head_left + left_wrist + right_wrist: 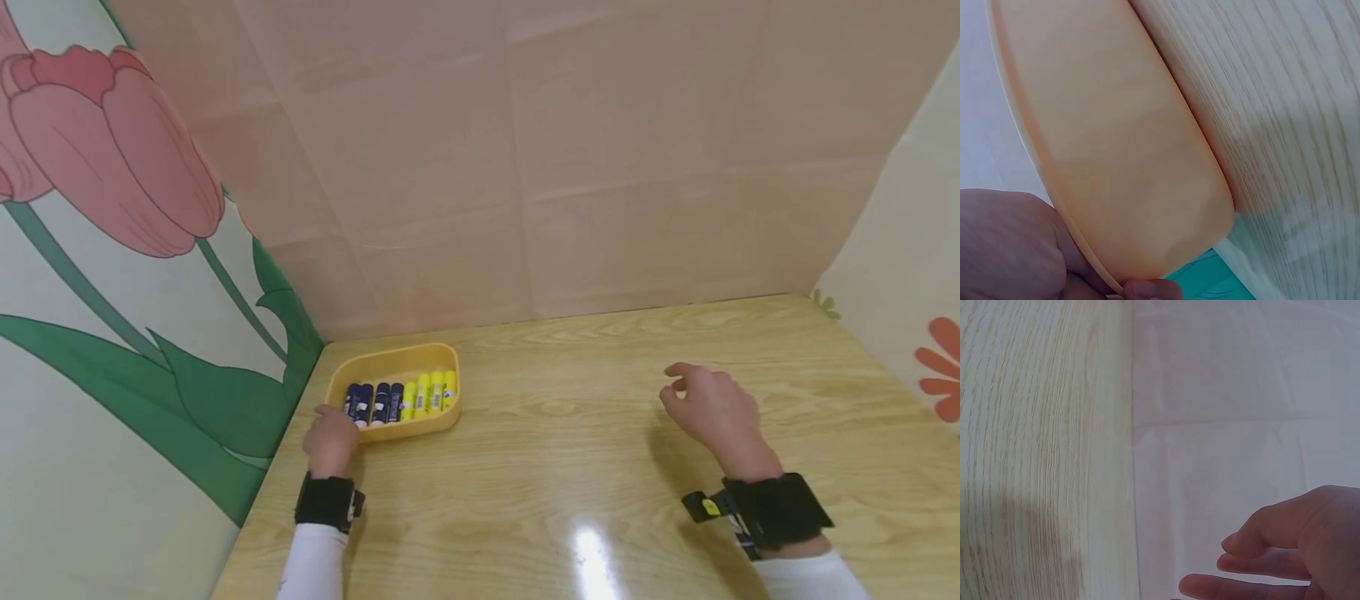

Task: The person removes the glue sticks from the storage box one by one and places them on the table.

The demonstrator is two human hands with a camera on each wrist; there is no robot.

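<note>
At the left of the table sits a shallow yellow-orange plastic basket (pixel 397 431), holding a row of dark blue glue sticks (pixel 381 403) and yellow glue sticks (pixel 430 393) side by side. My left hand (pixel 332 437) pinches the rim at its near left corner. In the left wrist view the basket's side wall (pixel 1122 137) fills the middle, with fingers on both sides of the rim. My right hand (pixel 716 410) hovers over the right part of the table, fingers loosely bent, holding nothing. The right wrist view shows its thumb and fingers (pixel 1266 534) apart.
The wood-grain table (pixel 540 467) meets a beige sheet-covered wall (pixel 525 183) at the back. A panel with a painted tulip (pixel 120 150) borders the left, and a white panel with a red flower (pixel 941 367) stands at the right.
</note>
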